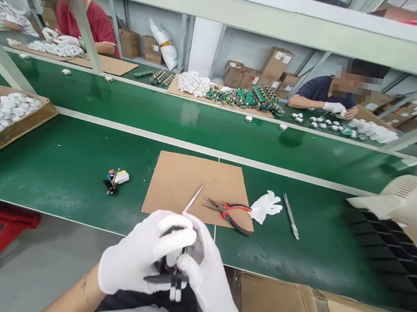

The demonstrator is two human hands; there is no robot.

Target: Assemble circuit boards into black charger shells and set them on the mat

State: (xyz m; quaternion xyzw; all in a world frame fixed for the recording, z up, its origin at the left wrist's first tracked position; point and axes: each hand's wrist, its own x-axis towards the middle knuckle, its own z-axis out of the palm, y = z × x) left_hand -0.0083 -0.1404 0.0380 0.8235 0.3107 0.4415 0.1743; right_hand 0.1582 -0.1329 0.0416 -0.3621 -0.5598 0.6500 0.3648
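Observation:
Both my hands wear white gloves and meet in front of my body, at the near edge of the green bench. My left hand point(139, 251) wraps round a small black and white plug-like device point(166, 279), its flat black part sticking out below. My right hand point(207, 274) closes on the same device from the other side, so much of it is hidden. Just beyond my fingers, a thin pale pointed tool point(193, 198) lies on a cardboard sheet point(175, 182). Red-and-black long-nose pliers point(225, 210) rest partly on that sheet.
Left on the bench lies a small circuit assembly point(118, 179). A white glove point(265, 207) and tweezers point(292, 217) lie right of the sheet. A cardboard box point(43, 119) holds white parts; a black divided tray point(388, 257) stands right. Co-workers sit beyond the green conveyor point(139, 111).

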